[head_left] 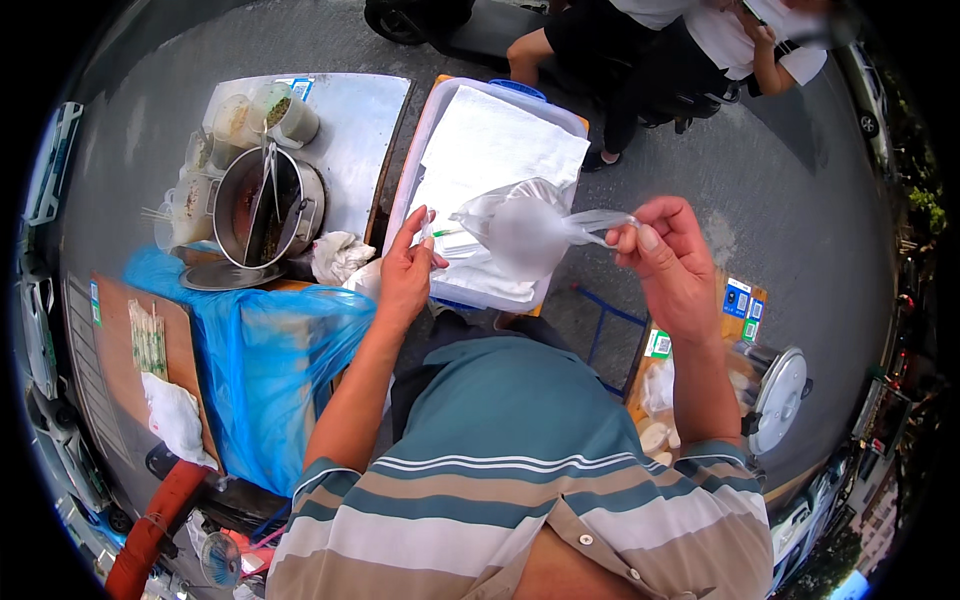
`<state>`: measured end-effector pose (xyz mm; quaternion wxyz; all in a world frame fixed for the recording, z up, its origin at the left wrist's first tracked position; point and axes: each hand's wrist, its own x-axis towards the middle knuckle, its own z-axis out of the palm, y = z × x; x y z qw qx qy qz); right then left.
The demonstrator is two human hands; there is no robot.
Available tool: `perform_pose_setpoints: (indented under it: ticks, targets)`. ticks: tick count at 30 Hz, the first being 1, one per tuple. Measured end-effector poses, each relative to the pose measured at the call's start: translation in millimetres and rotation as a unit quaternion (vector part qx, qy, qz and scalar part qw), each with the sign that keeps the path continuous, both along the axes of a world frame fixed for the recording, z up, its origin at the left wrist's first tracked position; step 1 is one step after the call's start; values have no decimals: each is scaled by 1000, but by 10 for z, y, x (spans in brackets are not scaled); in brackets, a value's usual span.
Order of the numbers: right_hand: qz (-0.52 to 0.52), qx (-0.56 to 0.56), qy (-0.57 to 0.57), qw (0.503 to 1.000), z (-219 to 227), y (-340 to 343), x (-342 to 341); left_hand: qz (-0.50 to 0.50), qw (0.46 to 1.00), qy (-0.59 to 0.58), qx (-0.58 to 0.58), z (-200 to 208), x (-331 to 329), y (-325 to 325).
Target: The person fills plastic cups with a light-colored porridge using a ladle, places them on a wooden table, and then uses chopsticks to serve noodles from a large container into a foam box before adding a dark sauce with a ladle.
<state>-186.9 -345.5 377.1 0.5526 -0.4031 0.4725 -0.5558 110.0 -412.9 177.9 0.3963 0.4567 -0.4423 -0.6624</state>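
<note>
A clear plastic bag (473,214) hangs over the white cloth, with a pale, blurred round shape in it whose kind I cannot make out. Its gathered, twisted top is pinched between the thumb and fingers of my right hand (672,262). To the left of the bag, my left hand (407,272) has its fingers closed on a thin white wrapped stick with a green mark (441,233), seen mostly end-on. Beneath both hands lies the white cloth (497,140), spread over a translucent plastic tub (428,120).
A divided steel pot (311,190) with tongs and several condiment tubs (293,121) stand on the left table. Blue plastic sheeting (270,370) covers a box nearer me; wrapped sticks (147,340) lie beside it. A lidded pot (778,400) is at right. Two people (690,50) stand beyond.
</note>
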Motion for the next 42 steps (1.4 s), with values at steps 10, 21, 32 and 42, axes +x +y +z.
perform_pose_setpoints:
  ticks: [10, 21, 32, 42]
  targets:
    - [141, 139, 129, 972, -735, -490, 1233, 19, 987, -128, -100, -463, 394, 50]
    - [52, 251, 107, 961, -1158, -763, 1116, -13, 994, -77, -72, -357, 308, 111]
    - [42, 147, 117, 981, -1386, -873, 987, -29, 998, 18, 50, -203, 178, -105]
    - [94, -12, 343, 934, -1294, -552, 1221, -44, 970, 143, 192, 90, -325, -428]
